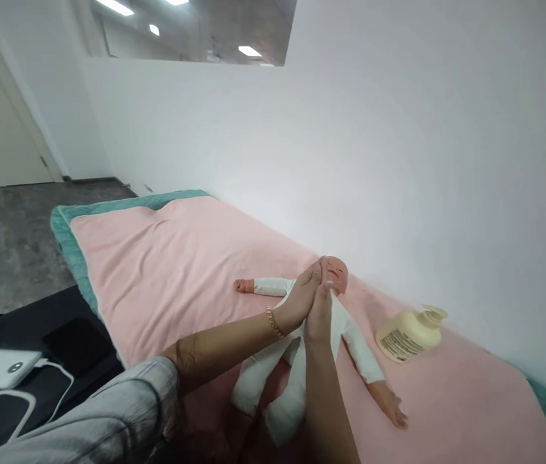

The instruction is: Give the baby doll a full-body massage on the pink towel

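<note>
A baby doll point(338, 317) in a white cloth suit lies on its back on the pink blanket point(181, 251), arms spread, head toward the wall. Over its upper chest, my left hand point(301, 296), with a gold bracelet point(273, 323) at the wrist, lies palm to palm against my right hand point(320, 312). Both hands have their fingers stretched out toward the doll's face and partly cover its head and chest. Between the palms nothing shows. Whether they touch the doll I cannot tell.
A pale yellow pump bottle point(409, 334) lies tilted on the blanket at the right. Under the blanket a teal pad point(67, 238) shows. At lower left, a white power bank point(0, 368) with a cable sits on a black surface. The white wall point(398, 161) borders the far side.
</note>
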Available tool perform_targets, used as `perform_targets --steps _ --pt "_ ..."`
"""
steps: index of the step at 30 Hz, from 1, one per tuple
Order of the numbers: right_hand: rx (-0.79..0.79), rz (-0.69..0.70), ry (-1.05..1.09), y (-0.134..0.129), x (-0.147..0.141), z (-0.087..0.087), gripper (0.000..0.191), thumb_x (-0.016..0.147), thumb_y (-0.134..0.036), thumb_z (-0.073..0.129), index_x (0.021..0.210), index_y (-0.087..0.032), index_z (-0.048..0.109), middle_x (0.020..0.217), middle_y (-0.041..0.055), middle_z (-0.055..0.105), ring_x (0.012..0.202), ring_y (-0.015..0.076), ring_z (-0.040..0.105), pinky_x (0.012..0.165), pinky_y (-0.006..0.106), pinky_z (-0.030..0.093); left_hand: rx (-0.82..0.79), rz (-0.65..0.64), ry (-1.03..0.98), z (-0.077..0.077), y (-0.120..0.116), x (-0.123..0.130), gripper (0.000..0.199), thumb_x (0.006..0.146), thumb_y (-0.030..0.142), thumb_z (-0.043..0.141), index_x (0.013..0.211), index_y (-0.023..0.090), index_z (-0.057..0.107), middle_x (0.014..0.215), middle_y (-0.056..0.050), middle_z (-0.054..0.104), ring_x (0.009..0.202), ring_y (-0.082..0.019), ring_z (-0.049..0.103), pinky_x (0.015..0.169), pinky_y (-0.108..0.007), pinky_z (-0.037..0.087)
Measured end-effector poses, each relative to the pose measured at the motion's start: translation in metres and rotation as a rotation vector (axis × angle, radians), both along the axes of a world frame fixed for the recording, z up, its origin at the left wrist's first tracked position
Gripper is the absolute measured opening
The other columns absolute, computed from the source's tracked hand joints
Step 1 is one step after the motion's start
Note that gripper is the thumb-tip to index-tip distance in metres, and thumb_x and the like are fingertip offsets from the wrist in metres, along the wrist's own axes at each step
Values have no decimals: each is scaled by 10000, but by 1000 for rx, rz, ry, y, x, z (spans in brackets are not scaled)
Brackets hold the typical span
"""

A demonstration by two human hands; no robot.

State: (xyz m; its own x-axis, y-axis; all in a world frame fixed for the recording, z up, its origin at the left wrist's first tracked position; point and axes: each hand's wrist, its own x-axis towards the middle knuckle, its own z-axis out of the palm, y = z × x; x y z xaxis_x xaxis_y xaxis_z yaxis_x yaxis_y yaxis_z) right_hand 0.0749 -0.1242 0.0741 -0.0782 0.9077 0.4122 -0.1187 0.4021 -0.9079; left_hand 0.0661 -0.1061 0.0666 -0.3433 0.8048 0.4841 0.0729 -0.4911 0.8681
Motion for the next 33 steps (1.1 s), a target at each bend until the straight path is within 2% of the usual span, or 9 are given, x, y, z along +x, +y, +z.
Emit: perform_targets --steps 4,6,8,15,19,22,25,29,33 --pt "-263 77 149 -12 -9 1 709 918 -640 245 1489 -223 297 1585 5 193 1469 148 143 1207 382 72 58 -139 111 -25 -21 -12 593 967 327 -45 1550 247 25 1573 -19 242 1471 -193 132 1176 -509 212" --pt "-355 35 197 -15 -7 5 717 921 -644 213 1487 -213 306 1571 4 245 1460 144 181 1204 367 90 49 -255 151 -33 -30 -28 584 989 446 166 1546 280 108 1586 6 203 1471 -228 130 1198 -493 167" --pt "-414 -3 208 -17 -4 7 768 916 -667 127 1486 -186 309 1547 26 309 1441 159 248 1195 379 145 96 -326 247 -37 -35 -43 660 972 541 201 1550 244 84 1602 -26 148 1478 -245 69 1205 -493 115" --pt "-285 -170 -333 -20 12 -4 870 896 -566 -177 1471 -200 363 1375 60 548 1401 156 341 1158 405 261 259 -431 720 -32 -34 -63 935 858 759 152 1539 120 124 1588 -152 153 1475 -300 31 1180 -511 30" --pt "-299 -69 -454 -18 32 -4 833 914 -595 -117 1467 -202 366 1338 78 584 1385 181 376 1132 444 305 161 -498 910 -34 -21 -74 883 874 733 251 1533 151 173 1591 -127 155 1476 -292 37 1176 -510 -3" --pt "-307 19 -492 -16 56 3 689 957 -622 144 1450 -212 397 1395 96 532 1368 231 404 1119 467 325 -29 -452 782 -38 -9 -83 757 938 626 265 1521 146 205 1583 -124 203 1474 -265 93 1183 -491 69" --pt "-202 101 -730 -17 74 8 517 921 -570 449 1342 -284 542 1447 38 470 1406 267 336 1173 505 216 -154 -362 453 -38 -2 -90 608 984 521 227 1446 144 346 1502 -127 387 1409 -223 309 1163 -419 231" --pt "-103 256 -1003 -12 69 -2 356 939 -484 470 1258 -391 598 1469 -40 429 1459 274 181 1177 573 -21 -242 -311 243 -36 1 -93 515 993 479 244 1303 140 477 1359 -118 536 1280 -214 474 1095 -388 352" --pt "-78 109 -1136 6 61 -26 471 958 -510 403 1411 -379 417 1569 -47 204 1480 262 45 1123 629 -119 -263 -288 233 -38 0 -90 473 992 450 262 1265 138 491 1310 -111 563 1221 -206 517 1058 -368 393"
